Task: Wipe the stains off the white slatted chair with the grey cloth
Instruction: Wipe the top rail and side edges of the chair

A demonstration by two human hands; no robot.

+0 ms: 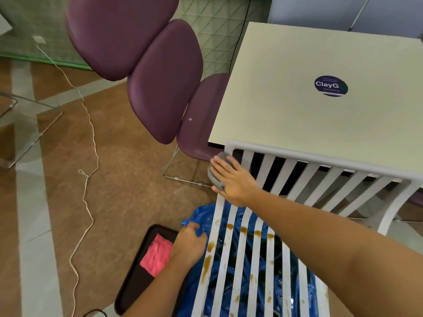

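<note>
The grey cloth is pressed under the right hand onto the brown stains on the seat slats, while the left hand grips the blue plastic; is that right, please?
Not quite: the head view shows the right hand pressing the grey cloth onto the backrest's upper left corner, above the brown stains on the seat slats. The left hand does grip the blue plastic.

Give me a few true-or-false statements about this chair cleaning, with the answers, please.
1. The right hand presses the grey cloth against the white slatted chair. True.
2. The chair is already spotless. False: brown stains mark its seat.
3. The left hand is empty. False: it grips the blue plastic at the seat's edge.
4. The pink cloth lies on the dark tray. True.
</note>
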